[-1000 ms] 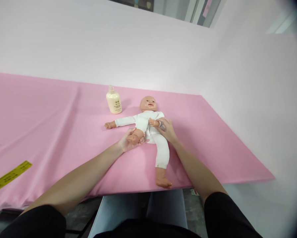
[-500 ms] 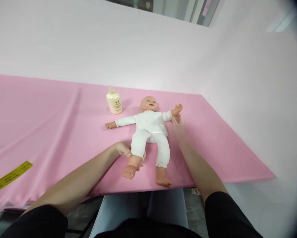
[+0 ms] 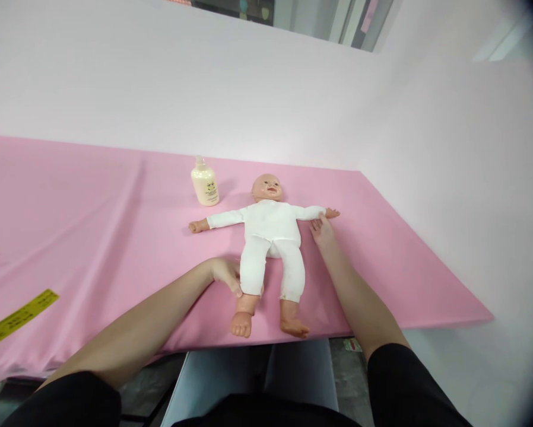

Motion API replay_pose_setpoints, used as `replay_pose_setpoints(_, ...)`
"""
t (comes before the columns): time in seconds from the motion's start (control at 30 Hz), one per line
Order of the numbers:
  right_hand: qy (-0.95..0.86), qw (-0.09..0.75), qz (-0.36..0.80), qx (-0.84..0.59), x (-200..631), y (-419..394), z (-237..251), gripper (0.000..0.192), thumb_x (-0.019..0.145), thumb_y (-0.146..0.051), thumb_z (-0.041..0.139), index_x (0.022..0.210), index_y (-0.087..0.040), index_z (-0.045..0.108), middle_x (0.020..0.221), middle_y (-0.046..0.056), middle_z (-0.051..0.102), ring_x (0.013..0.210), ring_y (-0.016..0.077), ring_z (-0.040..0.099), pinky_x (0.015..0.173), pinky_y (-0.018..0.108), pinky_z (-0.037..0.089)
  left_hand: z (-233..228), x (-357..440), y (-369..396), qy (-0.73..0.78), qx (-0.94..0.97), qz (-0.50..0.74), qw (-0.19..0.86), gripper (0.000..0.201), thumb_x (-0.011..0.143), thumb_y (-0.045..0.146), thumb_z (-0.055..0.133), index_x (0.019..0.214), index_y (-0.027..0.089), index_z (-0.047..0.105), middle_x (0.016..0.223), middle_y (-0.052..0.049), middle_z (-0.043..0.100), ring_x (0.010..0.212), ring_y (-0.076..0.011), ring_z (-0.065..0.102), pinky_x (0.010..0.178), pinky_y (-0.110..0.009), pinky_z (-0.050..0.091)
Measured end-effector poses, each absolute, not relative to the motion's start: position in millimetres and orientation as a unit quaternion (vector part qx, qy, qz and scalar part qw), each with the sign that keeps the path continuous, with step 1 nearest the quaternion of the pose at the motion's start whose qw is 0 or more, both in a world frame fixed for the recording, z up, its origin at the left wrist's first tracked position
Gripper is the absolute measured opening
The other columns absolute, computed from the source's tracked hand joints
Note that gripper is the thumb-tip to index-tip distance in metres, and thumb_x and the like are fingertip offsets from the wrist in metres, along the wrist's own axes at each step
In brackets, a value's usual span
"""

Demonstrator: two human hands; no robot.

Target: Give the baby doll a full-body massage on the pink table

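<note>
A baby doll (image 3: 273,219) with a white cloth body lies face up, its arms stretched out to both sides. My left hand (image 3: 228,274) is wrapped around the lower leg on the left, just above the bare foot; the thumb lies along the near side and the fingers are mostly hidden behind the leg. At the doll's arm on the right, my right hand (image 3: 322,230) rests with fingers apart, the tips touching the underside of the sleeve close to the doll's wrist.
A cream-coloured bottle (image 3: 205,185) stands beyond the doll's arm on the left. The pink tablecloth (image 3: 395,267) has folds at the left, where a yellow strip with dark print (image 3: 19,320) lies near the front edge. A white wall (image 3: 159,89) rises behind the table.
The doll's arm on the right has gone from raised to stretched flat outward. The leg in my left hand has swung right and straightened. My right fingers have loosened around the arm.
</note>
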State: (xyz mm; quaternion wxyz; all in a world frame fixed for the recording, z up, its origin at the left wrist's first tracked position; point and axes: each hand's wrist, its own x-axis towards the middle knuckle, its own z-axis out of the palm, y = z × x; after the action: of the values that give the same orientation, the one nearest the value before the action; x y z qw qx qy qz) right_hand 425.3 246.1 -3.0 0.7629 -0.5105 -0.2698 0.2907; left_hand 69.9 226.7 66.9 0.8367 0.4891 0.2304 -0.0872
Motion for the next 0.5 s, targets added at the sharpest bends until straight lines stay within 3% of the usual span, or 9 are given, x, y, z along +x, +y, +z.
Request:
replay_pose_setpoints(0.17,-0.295,0.766,0.260,-0.508,409,238,15,0.054,0.089,-0.042,0.066,0.137,-0.024,0.050,0.136,0.012,0.066,0.118,0.0222,0.069,0.095,0.039,0.061,36,63,241,0.078,0.519,-0.118,0.843,0.047,0.056,0.048,0.085,0.089,0.018,0.071,0.073,-0.008,0.069,0.077,-0.0334,0.071,0.083,-0.051,0.059)
replay_pose_setpoints(0.3,-0.416,0.751,0.194,-0.474,380,227,27,0.063,0.082,-0.043,0.074,0.137,-0.026,0.049,0.139,0.011,0.063,0.123,0.0231,0.066,0.102,0.040,0.059,32,66,250,0.041,0.468,0.008,0.883,0.058,0.064,0.065,0.073,0.094,0.015,0.070,0.067,-0.005,0.066,0.056,-0.0208,0.059,0.085,-0.051,0.057)
replay_pose_setpoints(0.5,-0.680,0.543,0.074,-0.487,354,209,33,0.028,0.090,-0.034,0.066,0.117,-0.027,0.068,0.123,0.008,0.070,0.120,0.0274,0.065,0.111,0.051,0.051,31,78,255,0.160,0.411,0.154,0.884,0.049,0.083,0.054,0.057,0.095,0.009,0.073,0.068,-0.007,0.067,0.057,-0.0178,0.056,0.080,-0.042,0.057)
